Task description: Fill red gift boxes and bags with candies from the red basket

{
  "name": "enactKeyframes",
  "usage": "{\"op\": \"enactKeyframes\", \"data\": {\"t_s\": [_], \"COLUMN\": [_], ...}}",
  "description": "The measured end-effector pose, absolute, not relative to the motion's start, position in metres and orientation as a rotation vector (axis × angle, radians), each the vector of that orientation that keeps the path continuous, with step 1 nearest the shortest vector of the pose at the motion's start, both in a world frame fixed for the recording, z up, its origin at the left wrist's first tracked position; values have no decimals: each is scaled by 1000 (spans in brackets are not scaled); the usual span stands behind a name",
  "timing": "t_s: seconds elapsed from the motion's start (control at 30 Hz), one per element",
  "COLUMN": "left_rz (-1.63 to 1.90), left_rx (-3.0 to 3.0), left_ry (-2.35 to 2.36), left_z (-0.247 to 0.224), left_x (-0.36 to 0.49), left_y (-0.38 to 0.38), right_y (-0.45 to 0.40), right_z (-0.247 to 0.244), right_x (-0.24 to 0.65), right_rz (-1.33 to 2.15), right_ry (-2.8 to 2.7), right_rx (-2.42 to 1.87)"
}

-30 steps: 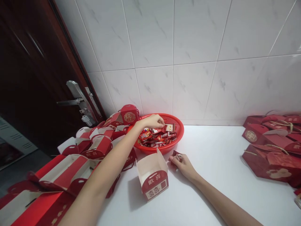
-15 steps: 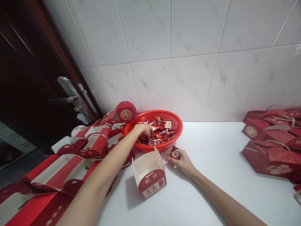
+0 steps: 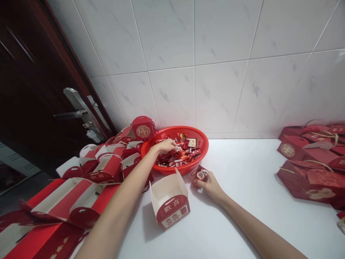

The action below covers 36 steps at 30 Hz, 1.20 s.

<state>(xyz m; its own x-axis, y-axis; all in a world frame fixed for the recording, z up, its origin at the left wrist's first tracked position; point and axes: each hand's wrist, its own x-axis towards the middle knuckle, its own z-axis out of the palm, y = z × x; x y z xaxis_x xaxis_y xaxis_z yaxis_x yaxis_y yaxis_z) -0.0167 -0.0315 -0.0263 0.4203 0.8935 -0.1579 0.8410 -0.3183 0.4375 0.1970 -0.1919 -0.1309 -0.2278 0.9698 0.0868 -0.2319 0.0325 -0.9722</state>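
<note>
My left hand (image 3: 166, 145) is over the red plastic basket (image 3: 206, 147), its fingers pinched on a small red wrapped candy (image 3: 178, 148) with pale print. Wrapped candies (image 3: 185, 154) in red, orange and brown fill the basket. In front of it, to the right, my right hand (image 3: 208, 184) is closed on a small dark red candy packet (image 3: 201, 174) with white lettering, just above the white table (image 3: 229, 219). Between my forearms stands an open red and white gift box (image 3: 172, 208), its top flaps raised; how much lies inside is hidden.
Many open red and white boxes (image 3: 104, 165) crowd the left side, with a closed red box (image 3: 142, 128) on top near the basket. Closed red boxes with cord handles (image 3: 309, 176) are piled at right. Behind is a tiled wall (image 3: 221, 97); a dark door (image 3: 35, 79) is at left.
My left hand has risen slightly among the candies, from reaching down to pinching near the basket's middle. My right hand keeps its packet, turned a little. The open box stays put.
</note>
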Motion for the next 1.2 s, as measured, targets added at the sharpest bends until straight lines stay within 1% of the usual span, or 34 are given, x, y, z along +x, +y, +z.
{"op": "enactKeyframes", "data": {"t_s": [0.27,0.53,0.6,0.77,0.83,1.1,1.2], "left_rz": [221,390,352,93,83,293,426], "left_rx": [2233,2306,2326,2347,2358,2324,2174], "left_ry": [1382,1640,1588,1336,1293,1294,1095], "left_z": [-25,-24,-23,-28,-30,-25,-13], "left_x": [-14,-16,-12,-1,2,-2,4], "left_y": [-34,-34,-37,-47,-47,-41,-50], "right_y": [-193,-193,-193,-193,-193,-192,-190], "right_z": [-124,-126,-126,-126,-126,-127,-127], "right_x": [198,197,197,197,197,196,197], "right_rz": [1469,1485,1481,1482,1477,1485,1509], "right_ry": [-1203,-1193,-1199,-1204,-1204,-1187,-1159], "right_rx": [-862,-868,-863,-852,-856,-828,-812]}}
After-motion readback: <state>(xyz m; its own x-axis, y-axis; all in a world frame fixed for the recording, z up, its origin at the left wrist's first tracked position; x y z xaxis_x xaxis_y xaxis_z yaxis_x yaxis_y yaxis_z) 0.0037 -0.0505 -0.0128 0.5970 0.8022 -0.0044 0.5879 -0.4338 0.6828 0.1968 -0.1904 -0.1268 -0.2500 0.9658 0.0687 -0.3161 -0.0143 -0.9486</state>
